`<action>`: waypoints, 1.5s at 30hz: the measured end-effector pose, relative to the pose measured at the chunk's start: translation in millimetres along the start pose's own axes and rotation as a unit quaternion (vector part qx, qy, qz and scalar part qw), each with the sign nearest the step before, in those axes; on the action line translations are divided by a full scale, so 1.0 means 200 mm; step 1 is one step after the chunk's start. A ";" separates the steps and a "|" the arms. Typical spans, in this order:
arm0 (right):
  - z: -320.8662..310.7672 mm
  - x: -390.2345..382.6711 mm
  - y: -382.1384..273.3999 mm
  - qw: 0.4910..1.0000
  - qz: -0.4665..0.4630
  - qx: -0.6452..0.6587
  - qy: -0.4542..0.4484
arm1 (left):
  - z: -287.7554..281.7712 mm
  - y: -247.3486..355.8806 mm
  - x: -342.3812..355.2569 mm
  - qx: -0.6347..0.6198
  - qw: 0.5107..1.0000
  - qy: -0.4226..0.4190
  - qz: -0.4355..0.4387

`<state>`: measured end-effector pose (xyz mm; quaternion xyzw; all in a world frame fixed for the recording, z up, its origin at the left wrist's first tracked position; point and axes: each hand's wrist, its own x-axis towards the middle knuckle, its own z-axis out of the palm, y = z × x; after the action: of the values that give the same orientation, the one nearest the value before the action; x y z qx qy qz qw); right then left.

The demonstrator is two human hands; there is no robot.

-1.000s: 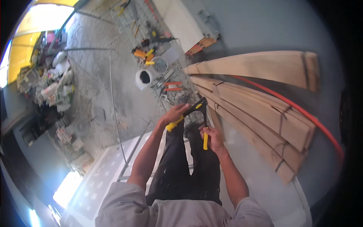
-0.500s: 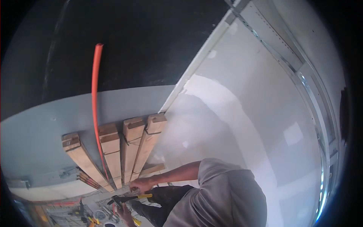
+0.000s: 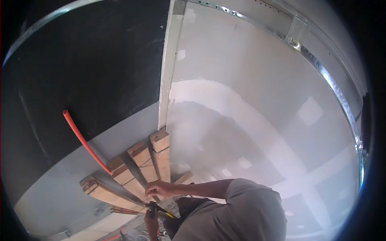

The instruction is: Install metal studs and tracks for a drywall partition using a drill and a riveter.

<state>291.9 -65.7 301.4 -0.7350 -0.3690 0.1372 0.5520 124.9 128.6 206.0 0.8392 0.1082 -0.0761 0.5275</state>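
Note:
My right hand (image 3: pixel 159 188) is in front of the timber bundles, its fingers bent and drawn together. Anything between those fingers is too small to make out. Below it, my left hand (image 3: pixel 150 222) is wrapped round a black hand tool with a yellow handle end (image 3: pixel 161 209). Its shape looks like a hammer, but the exact kind is unclear. The tool's dark end rises from the left fist, and the yellow end points toward my dark trousers. Strapped light-wood beams (image 3: pixel 136 188) stand on end and lean on the wall just beyond both hands.
An orange pipe (image 3: pixel 81 138) sticks up behind the beams. Thin reddish rods (image 3: pixel 124 210) lie beside the leftmost beam. A dark and grey wall (image 3: pixel 92 60) meets a patched plasterboard wall (image 3: pixel 225 132). Metal framing (image 3: pixel 321 70) curves along the right. Cluttered small items (image 3: pixel 134 233) lie at the bottom.
My view has swung, so the walls and beams sit differently in the picture. My right hand has risen from beside the beam feet. The tool stays in my left hand, now tilted more steeply.

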 end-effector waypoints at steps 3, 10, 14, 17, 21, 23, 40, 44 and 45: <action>-0.07 -0.03 -0.11 0.999 0.033 -0.007 0.015 | -0.05 0.21 0.07 0.066 0.992 -0.105 -0.010; -0.14 -0.14 -0.18 0.998 0.030 -0.026 0.056 | -0.05 0.47 0.17 0.134 0.974 -0.148 0.104; -0.20 -0.22 -0.24 0.993 0.065 -0.031 0.092 | -0.03 0.63 0.20 0.178 0.965 -0.176 0.079; -0.23 -0.26 -0.23 0.987 0.038 -0.018 0.154 | -0.03 0.67 0.20 0.174 0.965 -0.185 0.071; -0.23 -0.29 -0.25 0.987 0.050 -0.024 0.150 | -0.03 0.64 0.21 0.163 0.965 -0.196 0.063; -0.21 -0.29 -0.23 0.985 0.030 -0.022 0.169 | -0.02 0.58 0.21 0.167 0.960 -0.206 0.087; -0.47 -0.42 -0.12 0.989 0.106 0.001 0.103 | 0.22 0.76 0.20 0.172 0.967 -0.180 0.049; -0.58 -0.41 -0.11 0.995 0.083 -0.051 0.038 | 0.31 0.87 0.20 0.180 0.966 -0.187 0.017; -0.61 -0.41 -0.11 0.995 0.075 -0.060 0.012 | 0.33 0.88 0.21 0.174 0.968 -0.179 0.020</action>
<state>300.5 -206.1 348.4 -0.7941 -0.3137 0.1475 0.4992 209.8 -1.1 319.7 0.8926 -0.0195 -0.2324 0.3857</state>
